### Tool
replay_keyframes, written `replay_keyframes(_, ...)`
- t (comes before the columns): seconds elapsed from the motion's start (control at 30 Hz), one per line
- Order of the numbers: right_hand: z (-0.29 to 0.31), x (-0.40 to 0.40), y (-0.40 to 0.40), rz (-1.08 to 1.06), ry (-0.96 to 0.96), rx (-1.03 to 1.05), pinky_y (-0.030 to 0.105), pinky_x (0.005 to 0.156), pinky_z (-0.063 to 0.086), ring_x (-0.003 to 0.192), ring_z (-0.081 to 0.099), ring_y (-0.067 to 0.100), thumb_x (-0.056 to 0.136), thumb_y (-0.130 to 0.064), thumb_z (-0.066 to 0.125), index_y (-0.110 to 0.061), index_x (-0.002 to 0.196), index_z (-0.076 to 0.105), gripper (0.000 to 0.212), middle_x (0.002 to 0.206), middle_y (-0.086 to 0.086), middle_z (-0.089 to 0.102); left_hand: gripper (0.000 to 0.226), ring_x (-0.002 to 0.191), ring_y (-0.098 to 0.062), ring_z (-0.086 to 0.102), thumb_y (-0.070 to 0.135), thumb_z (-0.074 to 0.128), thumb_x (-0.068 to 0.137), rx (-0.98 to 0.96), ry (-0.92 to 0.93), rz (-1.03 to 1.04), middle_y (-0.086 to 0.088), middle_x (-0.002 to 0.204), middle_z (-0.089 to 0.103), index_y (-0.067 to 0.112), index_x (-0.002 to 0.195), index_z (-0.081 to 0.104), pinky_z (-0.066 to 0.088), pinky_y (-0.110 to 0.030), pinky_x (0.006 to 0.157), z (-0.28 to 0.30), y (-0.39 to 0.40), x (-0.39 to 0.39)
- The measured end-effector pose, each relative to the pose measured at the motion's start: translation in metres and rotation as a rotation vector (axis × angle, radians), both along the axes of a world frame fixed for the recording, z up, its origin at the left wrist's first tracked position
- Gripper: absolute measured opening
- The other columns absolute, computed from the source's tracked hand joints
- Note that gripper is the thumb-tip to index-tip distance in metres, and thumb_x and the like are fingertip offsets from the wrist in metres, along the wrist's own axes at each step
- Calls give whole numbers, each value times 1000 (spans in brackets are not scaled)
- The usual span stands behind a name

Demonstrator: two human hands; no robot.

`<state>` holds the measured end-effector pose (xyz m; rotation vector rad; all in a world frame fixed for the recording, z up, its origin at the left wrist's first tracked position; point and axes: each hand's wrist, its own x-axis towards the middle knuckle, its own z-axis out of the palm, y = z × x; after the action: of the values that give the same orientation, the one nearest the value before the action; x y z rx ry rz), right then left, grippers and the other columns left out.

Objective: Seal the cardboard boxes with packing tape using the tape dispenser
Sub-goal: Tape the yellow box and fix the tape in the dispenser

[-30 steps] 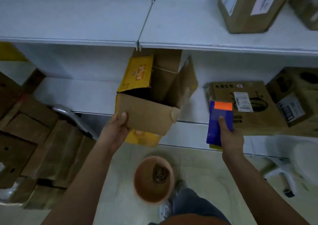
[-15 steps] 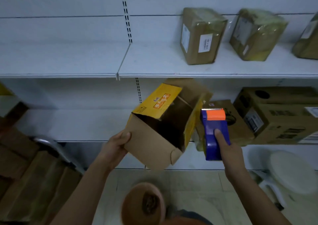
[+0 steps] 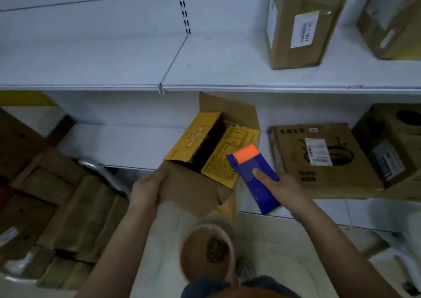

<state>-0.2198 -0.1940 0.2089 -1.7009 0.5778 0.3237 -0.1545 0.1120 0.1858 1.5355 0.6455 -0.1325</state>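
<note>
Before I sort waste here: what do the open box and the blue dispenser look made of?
Open box: brown cardboard, matte, with raw torn flap edges and yellow printed outer faces. Tape dispenser: likely moulded plastic, smooth blue body with an orange end; the blur hides finer detail.

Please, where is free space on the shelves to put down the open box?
Bare room: the upper shelf left of the taped parcel, and the lower shelf left of the open box. Crowded on the right, around the printed carton.
</note>
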Motion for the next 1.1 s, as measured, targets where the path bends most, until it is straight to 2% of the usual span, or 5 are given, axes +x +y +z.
replay_keyframes(0.17, -8, -4, 4, 139, 14, -83, 22, 50, 40, 52, 62, 13, 86, -54, 64, -8, 75, 63, 48, 67, 9, 69, 63, 85, -15, 66, 28, 77, 80, 501, -65, -209, -5, 116, 64, 20, 138, 54, 58, -33, 75, 25, -3, -15)
replay_keyframes(0.33, -1, -5, -5, 196, 25, -9, 14, 44, 41, 48, 63, 5, 88, -46, 65, -14, 78, 66, 33, 59, -5, 69, 37, 66, -17, 73, 30, 59, 98, 346, -146, -54, 2, 96, 66, 13, 130, 55, 56, -26, 57, 38, -23, -14)
replay_keyframes(0.6, 1, 2, -9, 67, 33, 42, 27, 58, 43, 58, 65, 16, 86, -44, 67, -8, 79, 68, 37, 63, 1, 70, 64, 124, -18, 38, 59, 50, 91, 757, -368, -383, -3, 137, 35, 26, 145, 38, 44, -32, 96, 18, -49, 3)
replay_keyframes(0.87, 8, 12, -9, -94, 24, 14, 27, 56, 42, 65, 64, 19, 87, -47, 65, -12, 80, 67, 36, 71, 5, 69, 70, 92, -14, 68, 62, 29, 98, 308, -275, -534, 0, 90, 75, 12, 69, 68, 45, -23, 83, 60, -34, 22)
replay_keyframes(1.1, 4, 16, -3, -126, -12, -39, 28, 58, 45, 68, 66, 21, 87, -50, 64, -9, 84, 66, 41, 77, 9, 70, 23, 107, -3, 64, 27, 58, 99, 715, -116, -1296, 14, 111, 73, 31, 112, 75, 47, -37, 104, 100, -46, 28)
